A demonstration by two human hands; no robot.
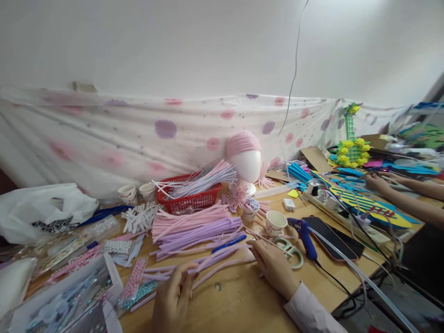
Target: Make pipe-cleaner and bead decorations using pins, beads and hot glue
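Lilac pipe cleaners (222,267) run over the table between my two hands. My left hand (176,293) is closed, thumb and fingers pinched around the lilac strands at their nearer part. My right hand (272,264) is closed on their far ends, its fingertips bent down and partly hidden. Just beyond lie a blue pen (229,243) and bundles of pink pipe cleaners (190,221) and purple pipe cleaners (201,235). Pale-green-handled scissors (296,259) rest right beside my right hand, partly behind it.
A glue gun (307,239), phone (333,238) and paper cup (276,223) are to the right. Behind stand a red basket (189,202) and a white foam head (245,164). Left are a bead box (113,277) and plastic bag (45,208). Another person's hands (378,182) work at far right.
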